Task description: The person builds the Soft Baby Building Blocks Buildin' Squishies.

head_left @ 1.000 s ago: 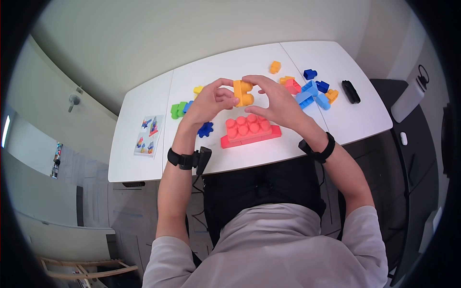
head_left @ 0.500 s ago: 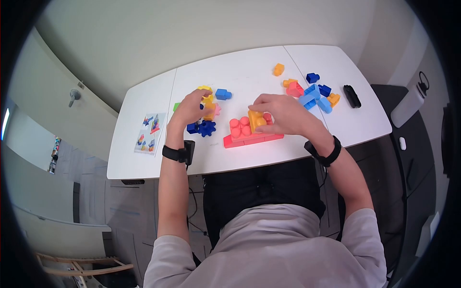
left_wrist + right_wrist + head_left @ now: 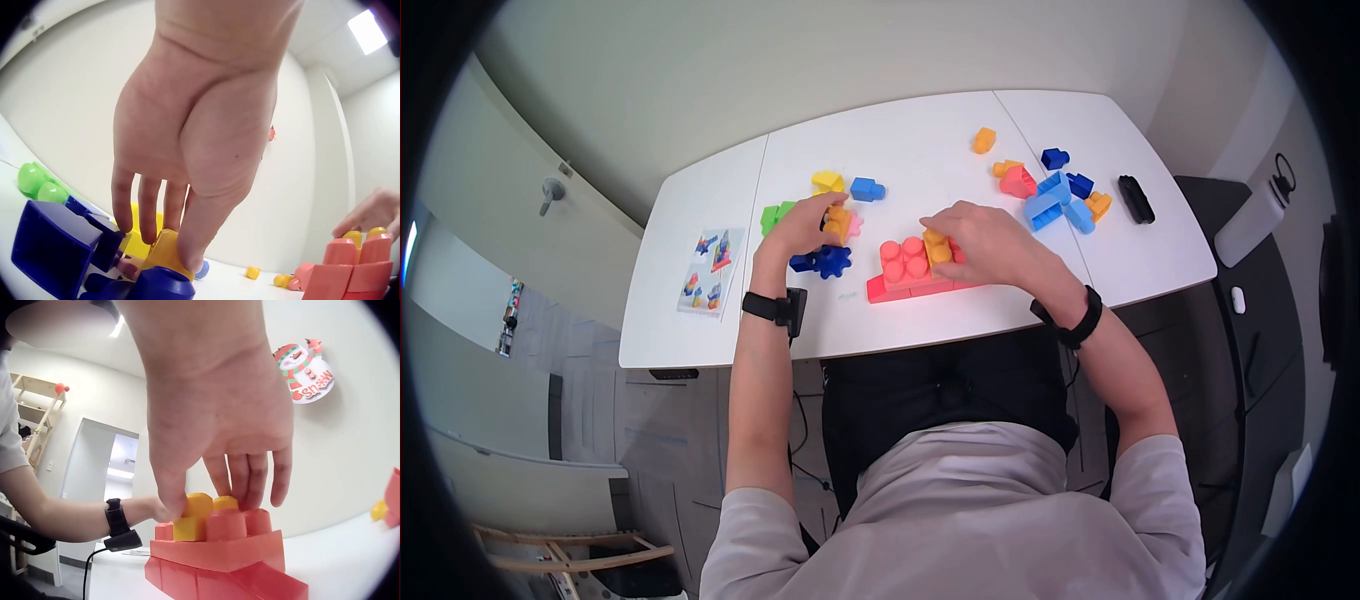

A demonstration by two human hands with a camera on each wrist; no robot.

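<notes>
With thumb and fingertips, my right hand (image 3: 992, 242) pinches an orange two-stud building block (image 3: 938, 250). That block sits among the studs of a large red building block (image 3: 903, 262), which rests on a longer red base (image 3: 890, 293). In the right wrist view the orange block (image 3: 189, 529) stands low between red studs. My left hand (image 3: 797, 230) reaches down over a cluster of pieces. Its thumb and fingers straddle another orange building block (image 3: 167, 251), thumb against its near side. Dark blue gear-shaped piece (image 3: 834, 262) lies just in front of it.
Yellow (image 3: 827, 182), green (image 3: 774, 217) and light blue (image 3: 867, 189) blocks lie around the left hand. At the right are light blue blocks (image 3: 1052, 200), a red block (image 3: 1017, 182) and a black case (image 3: 1136, 200). A picture sheet (image 3: 710, 272) lies at the left.
Both hands were together on an orange block in the air. The right hand has brought it down onto the red block; the left has let go and moved left to another orange block.
</notes>
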